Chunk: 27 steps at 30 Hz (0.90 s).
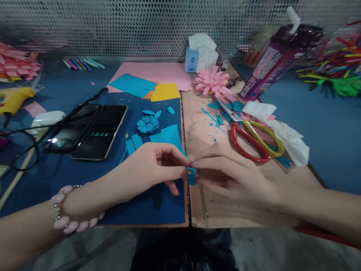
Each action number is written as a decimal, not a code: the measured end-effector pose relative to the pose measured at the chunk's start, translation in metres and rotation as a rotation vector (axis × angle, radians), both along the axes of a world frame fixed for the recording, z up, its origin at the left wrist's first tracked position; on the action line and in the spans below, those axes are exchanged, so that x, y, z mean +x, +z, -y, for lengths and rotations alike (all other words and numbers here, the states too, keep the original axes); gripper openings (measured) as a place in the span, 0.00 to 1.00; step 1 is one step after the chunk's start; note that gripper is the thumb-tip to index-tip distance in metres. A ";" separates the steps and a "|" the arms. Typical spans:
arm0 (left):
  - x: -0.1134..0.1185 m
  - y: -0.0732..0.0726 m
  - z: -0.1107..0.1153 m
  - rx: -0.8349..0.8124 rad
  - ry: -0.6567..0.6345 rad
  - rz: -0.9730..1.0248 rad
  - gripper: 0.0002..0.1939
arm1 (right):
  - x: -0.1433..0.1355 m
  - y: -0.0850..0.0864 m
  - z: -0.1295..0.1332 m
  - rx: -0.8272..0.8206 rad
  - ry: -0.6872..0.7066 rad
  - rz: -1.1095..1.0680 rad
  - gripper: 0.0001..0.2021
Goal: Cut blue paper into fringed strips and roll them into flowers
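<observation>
A small blue paper piece (192, 176) is pinched between the fingertips of both hands, above the seam of the table. My left hand (158, 163) comes in from the left, thumb and index finger closed on the paper. From the right, my right hand (234, 171) has its fingertips closed on the same piece, and they meet the left ones. Beyond my left hand lie cut blue paper strips (168, 137), partly hidden by it, and a blue paper flower (148, 123). Red and yellow handled scissors (248, 141) rest near my right hand.
Two phones, the nearer a black phone (103, 131), lie left with cables and a yellow glue gun (14, 99). Behind are colored sheets (132, 86), a pink flower (212, 82), a tissue pack (200, 54) and a purple cup (270, 66). Crumpled tissues (291, 139) lie right.
</observation>
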<state>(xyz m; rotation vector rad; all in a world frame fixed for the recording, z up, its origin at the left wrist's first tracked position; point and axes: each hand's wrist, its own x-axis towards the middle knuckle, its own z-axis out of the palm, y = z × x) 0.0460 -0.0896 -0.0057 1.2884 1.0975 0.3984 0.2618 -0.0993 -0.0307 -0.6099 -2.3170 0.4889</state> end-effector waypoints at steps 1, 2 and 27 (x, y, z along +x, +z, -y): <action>0.000 0.000 0.000 -0.001 -0.001 -0.005 0.09 | 0.000 0.000 0.000 -0.006 0.008 -0.006 0.13; -0.001 0.000 0.000 -0.001 -0.003 -0.008 0.09 | 0.000 0.000 0.000 -0.013 0.013 -0.009 0.12; 0.002 -0.002 0.003 -0.080 -0.003 0.090 0.11 | -0.004 0.000 0.003 -0.006 -0.047 -0.077 0.09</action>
